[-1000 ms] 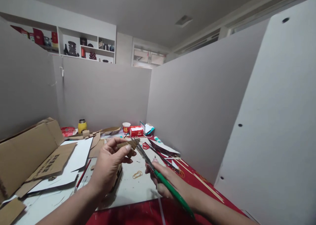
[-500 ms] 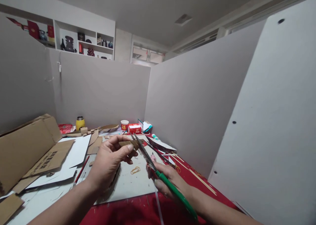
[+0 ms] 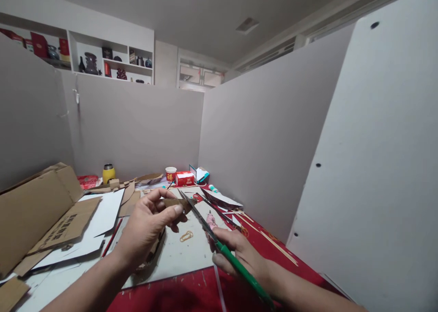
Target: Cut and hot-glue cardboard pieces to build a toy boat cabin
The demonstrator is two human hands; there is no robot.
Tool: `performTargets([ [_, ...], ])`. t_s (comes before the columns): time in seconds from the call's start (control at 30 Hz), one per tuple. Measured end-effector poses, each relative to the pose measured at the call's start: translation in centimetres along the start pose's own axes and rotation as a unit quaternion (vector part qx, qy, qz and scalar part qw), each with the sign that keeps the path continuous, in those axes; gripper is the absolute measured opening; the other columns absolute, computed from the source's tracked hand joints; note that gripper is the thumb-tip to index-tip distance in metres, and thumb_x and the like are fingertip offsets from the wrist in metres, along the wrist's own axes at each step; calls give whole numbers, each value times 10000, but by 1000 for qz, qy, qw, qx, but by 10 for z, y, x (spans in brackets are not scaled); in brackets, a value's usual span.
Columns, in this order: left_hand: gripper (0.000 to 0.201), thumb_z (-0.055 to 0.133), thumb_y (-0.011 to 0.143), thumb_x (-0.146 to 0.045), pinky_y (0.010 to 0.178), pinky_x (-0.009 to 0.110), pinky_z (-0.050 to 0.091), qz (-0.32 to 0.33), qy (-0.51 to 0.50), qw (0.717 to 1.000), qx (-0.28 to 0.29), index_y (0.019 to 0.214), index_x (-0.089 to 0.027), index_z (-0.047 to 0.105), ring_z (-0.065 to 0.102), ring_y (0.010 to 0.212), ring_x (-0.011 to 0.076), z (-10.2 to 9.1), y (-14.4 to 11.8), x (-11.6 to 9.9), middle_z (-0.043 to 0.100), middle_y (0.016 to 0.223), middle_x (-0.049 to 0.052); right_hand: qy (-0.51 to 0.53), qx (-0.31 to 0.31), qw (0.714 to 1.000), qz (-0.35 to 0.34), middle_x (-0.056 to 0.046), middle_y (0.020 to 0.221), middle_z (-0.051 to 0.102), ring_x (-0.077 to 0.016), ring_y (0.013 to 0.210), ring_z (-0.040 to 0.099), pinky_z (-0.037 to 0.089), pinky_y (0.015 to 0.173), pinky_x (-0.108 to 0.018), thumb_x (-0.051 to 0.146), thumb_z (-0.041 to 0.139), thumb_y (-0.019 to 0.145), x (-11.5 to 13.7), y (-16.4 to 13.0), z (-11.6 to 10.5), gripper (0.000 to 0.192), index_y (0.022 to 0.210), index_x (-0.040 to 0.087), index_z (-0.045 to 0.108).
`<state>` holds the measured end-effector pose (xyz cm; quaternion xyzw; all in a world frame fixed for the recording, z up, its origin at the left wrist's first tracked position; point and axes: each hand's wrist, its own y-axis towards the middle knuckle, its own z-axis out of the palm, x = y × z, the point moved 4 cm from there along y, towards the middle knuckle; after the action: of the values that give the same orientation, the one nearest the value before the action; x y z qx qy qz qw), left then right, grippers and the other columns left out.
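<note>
My left hand [image 3: 150,223] pinches a small piece of brown cardboard [image 3: 183,204] between thumb and fingers, above the white board [image 3: 174,259]. My right hand [image 3: 236,252] is wrapped around the green handles of a pair of scissors [image 3: 236,259]. Their metal blades point away and to the left and lie across the right end of the cardboard piece, nearly closed. A rubber band [image 3: 186,236] lies on the board below the hands. Just beyond my right hand is a small pink object [image 3: 211,220] with a dark tip, partly hidden.
Cardboard sheets [image 3: 65,225] and white paper [image 3: 111,202] are piled at left. A yellow jar [image 3: 108,173], a paper cup [image 3: 170,174] and a red box [image 3: 185,178] stand at the back. Thin wooden sticks [image 3: 278,247] lie on the red cloth [image 3: 171,291]. Grey partitions [image 3: 137,125] enclose the table.
The scissor blades have come closer together across the cardboard piece. The whole view has shifted slightly, and both hands keep their holds.
</note>
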<state>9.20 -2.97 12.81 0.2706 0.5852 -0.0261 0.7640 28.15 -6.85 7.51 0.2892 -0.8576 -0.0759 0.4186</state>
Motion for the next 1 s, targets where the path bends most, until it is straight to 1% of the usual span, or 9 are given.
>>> performTargets([
  [0.13,162,768,765,-237,515,183,464,-11,8,1000,13,842,-187,635,647,655,131,-1,0,1,696,696,8,16,-5,1000,1,51,643,347,-111,585,314,299,556,-251,304,551,836,-3,-5,0,205,733,212,400],
  [0.3,121,770,766,-237,532,198,480,-14,7,999,31,840,-192,685,611,597,113,-3,3,2,684,680,-1,24,-17,1000,-4,64,598,287,-108,557,275,261,521,-251,286,564,843,-8,-9,-1,283,678,220,343],
  [0.4,127,772,764,-279,624,232,516,-37,-6,999,20,824,-178,724,640,661,133,-5,5,5,704,741,29,20,-29,999,-20,52,633,332,-119,591,312,299,557,-257,330,553,867,-14,-11,-2,258,721,215,375],
  [0.47,146,770,764,-302,663,235,520,-46,-15,999,2,816,-168,745,630,686,131,-7,6,6,701,761,36,17,-38,999,-29,38,678,367,-126,617,334,323,582,-263,370,532,884,-19,-12,-3,238,767,210,402],
  [0.57,161,783,750,-296,580,177,476,-40,-20,999,-18,828,-157,763,554,634,89,-10,7,7,664,733,16,1,-34,999,-23,22,713,404,-134,635,352,348,596,-266,389,493,908,-22,-11,-2,219,810,202,438],
  [0.67,182,801,729,-284,516,159,446,-48,-47,998,-21,853,-157,760,541,606,79,-11,7,7,659,721,8,-29,-29,999,-21,-6,759,474,-153,673,403,394,628,-277,400,499,903,-18,-11,-2,208,855,198,486],
  [0.8,245,840,677,-261,623,228,525,-72,-74,994,-28,869,-160,726,645,647,122,-10,7,6,711,782,30,-61,-20,998,-16,-33,821,545,-178,721,465,442,681,-308,417,530,888,-15,-11,-1,225,949,200,526],
  [0.9,261,850,661,-238,689,271,542,-72,-89,993,-36,843,-169,677,684,717,159,-10,8,6,729,837,41,-68,-2,998,-3,-35,838,565,-179,714,489,448,691,-314,423,518,896,-20,-11,3,249,1010,201,520],
  [1.0,247,837,678,-219,711,255,527,-62,-87,993,-51,834,-167,653,657,745,136,-10,8,9,719,886,35,-74,-10,997,-4,-47,851,572,-199,753,513,451,737,-337,459,498,900,-22,-10,6,282,1013,201,516],
])
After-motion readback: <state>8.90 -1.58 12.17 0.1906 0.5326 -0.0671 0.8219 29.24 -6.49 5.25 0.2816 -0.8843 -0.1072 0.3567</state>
